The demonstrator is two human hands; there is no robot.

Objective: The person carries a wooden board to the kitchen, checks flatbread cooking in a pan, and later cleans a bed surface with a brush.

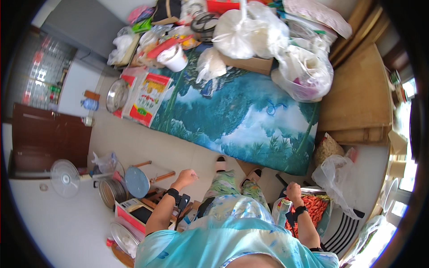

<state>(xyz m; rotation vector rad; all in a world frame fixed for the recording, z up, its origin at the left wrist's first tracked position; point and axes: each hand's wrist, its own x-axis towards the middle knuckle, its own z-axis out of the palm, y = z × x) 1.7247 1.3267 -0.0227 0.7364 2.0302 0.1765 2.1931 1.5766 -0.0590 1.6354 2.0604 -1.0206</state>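
My left hand [186, 177] is held out over the floor, its fingers curled in and nothing showing in them. Near it is a stool with a round blue-grey seat [137, 182], apart from the hand. On the other side, my right hand [293, 192] is closed like a fist, and I see no object in it. Below and beside that hand lies a heap of red-orange pieces [316, 209] in a container; their kind is not clear. A dark band is strapped round each wrist.
Ahead stands a low table with a blue-green landscape cover [241, 120]. White plastic bags [250, 31], a white bucket [173, 58] and a printed sack [149, 96] lie on it. A clear bag [335, 178] is at right; a fan [65, 177] and stacked round tins [111, 193] at left.
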